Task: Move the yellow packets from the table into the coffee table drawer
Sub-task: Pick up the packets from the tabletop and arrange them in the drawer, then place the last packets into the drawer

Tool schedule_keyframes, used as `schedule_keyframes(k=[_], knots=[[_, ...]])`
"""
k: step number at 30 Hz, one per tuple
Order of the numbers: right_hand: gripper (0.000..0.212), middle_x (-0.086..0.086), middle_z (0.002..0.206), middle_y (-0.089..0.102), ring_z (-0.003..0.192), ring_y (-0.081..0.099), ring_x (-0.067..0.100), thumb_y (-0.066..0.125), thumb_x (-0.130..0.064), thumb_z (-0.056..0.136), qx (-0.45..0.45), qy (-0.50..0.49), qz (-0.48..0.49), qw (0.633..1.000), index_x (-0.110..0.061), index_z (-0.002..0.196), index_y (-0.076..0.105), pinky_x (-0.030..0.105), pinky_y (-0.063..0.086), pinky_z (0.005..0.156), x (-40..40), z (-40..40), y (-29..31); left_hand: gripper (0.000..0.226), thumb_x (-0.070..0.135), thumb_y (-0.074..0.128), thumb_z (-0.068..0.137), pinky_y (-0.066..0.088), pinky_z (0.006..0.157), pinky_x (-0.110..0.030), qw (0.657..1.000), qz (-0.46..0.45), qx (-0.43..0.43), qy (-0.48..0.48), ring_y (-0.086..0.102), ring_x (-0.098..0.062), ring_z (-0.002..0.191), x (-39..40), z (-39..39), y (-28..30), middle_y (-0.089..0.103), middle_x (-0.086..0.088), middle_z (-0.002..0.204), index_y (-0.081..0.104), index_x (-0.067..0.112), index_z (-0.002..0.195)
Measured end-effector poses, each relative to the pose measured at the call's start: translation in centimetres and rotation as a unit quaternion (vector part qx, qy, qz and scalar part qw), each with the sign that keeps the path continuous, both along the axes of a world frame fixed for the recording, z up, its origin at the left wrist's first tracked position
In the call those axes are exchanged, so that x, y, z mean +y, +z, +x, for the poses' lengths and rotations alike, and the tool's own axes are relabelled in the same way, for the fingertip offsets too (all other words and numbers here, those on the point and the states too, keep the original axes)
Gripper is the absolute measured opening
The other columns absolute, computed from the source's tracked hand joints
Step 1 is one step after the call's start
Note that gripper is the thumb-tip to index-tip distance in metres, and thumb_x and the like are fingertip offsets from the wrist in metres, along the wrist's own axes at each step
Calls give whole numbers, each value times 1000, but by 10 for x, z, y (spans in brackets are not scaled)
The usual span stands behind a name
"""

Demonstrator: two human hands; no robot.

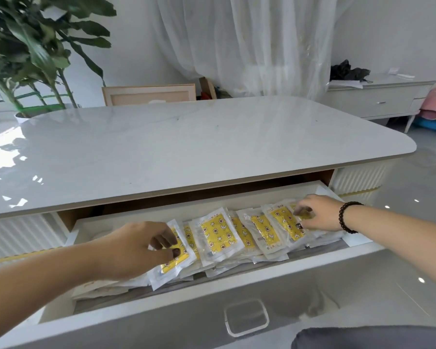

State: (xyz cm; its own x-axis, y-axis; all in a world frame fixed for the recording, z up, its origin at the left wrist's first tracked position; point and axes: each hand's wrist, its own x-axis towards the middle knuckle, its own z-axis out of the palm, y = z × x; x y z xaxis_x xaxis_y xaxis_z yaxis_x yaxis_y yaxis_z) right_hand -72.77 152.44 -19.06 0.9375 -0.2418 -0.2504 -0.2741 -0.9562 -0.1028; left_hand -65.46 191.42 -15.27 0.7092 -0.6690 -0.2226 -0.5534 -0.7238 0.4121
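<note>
The yellow packets (218, 235) are lying in an overlapping row inside the open coffee table drawer (212, 321), under the white table top (186, 142); the left hand (134, 250) is pinching the leftmost packet (173, 258) between curled fingers and thumb; the right hand (317, 212), wearing a beaded bracelet (347, 217), is resting bent fingertips (300, 210) on the rightmost packet (285, 220), though whether they are gripping it I cannot tell.

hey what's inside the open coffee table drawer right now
A row of overlapping yellow packets in clear wrappers fills the drawer. The left hand and right hand both touch them. Whatever lies beneath the packets is mostly covered.
</note>
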Motion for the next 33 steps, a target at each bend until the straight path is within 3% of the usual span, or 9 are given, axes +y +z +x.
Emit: schedule_keyframes(k=[4, 7, 12, 16, 22, 27, 31, 33], knots=[[17, -10, 118, 59, 102, 58, 7, 63, -33, 88, -61, 1, 123, 991, -32, 104, 59, 16, 47, 83, 31, -15, 25, 47, 62, 59, 70, 50, 91, -22, 991, -18, 115, -61, 62, 4, 95, 8, -20, 23, 68, 21, 103, 63, 37, 109], [17, -12, 106, 66, 93, 62, 3, 67, -34, 85, -47, 64, 172, 982, -31, 101, 63, 18, 51, 84, 73, -29, 56, 35, 47, 62, 85, 50, 90, -21, 993, 27, 80, -83, 62, 3, 97, 18, -35, 33, 65, 20, 105, 58, 34, 116], [37, -13, 105, 63, 86, 56, 5, 63, -48, 84, 81, 187, 29, 979, -28, 115, 60, 22, 47, 83, 145, -60, 89, 33, 44, 55, 92, 48, 91, -22, 993, 82, 7, -80, 58, 0, 100, 38, -55, 39, 59, 23, 107, 52, 36, 124], [41, -5, 105, 60, 89, 52, 14, 66, -45, 82, 113, 217, -94, 965, -22, 114, 58, 27, 44, 76, 175, -75, 93, 33, 49, 64, 86, 48, 87, -19, 992, 91, -25, -85, 56, 2, 94, 52, -66, 40, 56, 23, 101, 58, 37, 117], [24, -2, 104, 65, 90, 60, 18, 60, -33, 89, 74, 234, -167, 955, -18, 106, 64, 21, 43, 59, 185, -71, 97, 27, 31, 65, 87, 51, 86, -29, 985, 98, -108, -96, 55, -2, 93, 50, -70, 34, 56, 22, 98, 58, 35, 112], [27, -1, 105, 62, 96, 61, 22, 61, -28, 82, -21, 243, -276, 930, -18, 108, 59, 34, 53, 76, 189, -57, 87, 27, 30, 62, 88, 52, 83, -35, 973, 132, -167, -91, 57, -8, 101, 44, -55, 32, 59, 20, 108, 55, 39, 112], [39, 1, 113, 51, 108, 50, 22, 65, -31, 81, -71, 217, -277, 933, -17, 113, 49, 35, 46, 81, 185, -36, 87, 34, 38, 58, 91, 49, 87, -36, 945, 163, -265, -103, 51, -14, 115, 40, -36, 34, 50, 14, 125, 51, 38, 125], [44, 0, 114, 49, 109, 49, 21, 66, -32, 79, -77, 195, -265, 941, -18, 117, 47, 34, 46, 81, 181, -22, 88, 50, 43, 58, 91, 46, 94, -36, 940, 156, -287, -96, 42, -15, 127, 39, -24, 34, 40, 10, 135, 41, 35, 137]])
